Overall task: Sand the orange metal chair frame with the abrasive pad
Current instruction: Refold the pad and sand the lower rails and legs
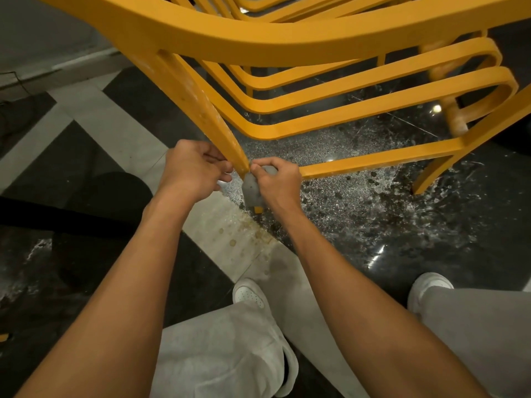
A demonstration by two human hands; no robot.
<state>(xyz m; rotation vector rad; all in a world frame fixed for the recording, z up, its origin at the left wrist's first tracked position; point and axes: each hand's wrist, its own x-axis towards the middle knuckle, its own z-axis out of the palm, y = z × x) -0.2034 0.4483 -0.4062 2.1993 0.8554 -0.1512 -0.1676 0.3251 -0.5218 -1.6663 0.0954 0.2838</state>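
Both hands are closed on the work. The right hand (280, 183) clamps the grey abrasive pad (252, 189) round the low end of one leg (198, 101), and the left hand (195, 170) has its fingers curled on the same leg, just beside and on its other side. The leg's long axis slants from the hands up and away to the left, its tip showing just under the pad near the floor (373, 219). The next stroke should therefore probably follow that slant, led by the right hand. There is one pad and one leg in hand. The orange chair frame (258, 41) seems to be one of several nested together, though the number is unclear. Two white shoes (248, 294) stand below.
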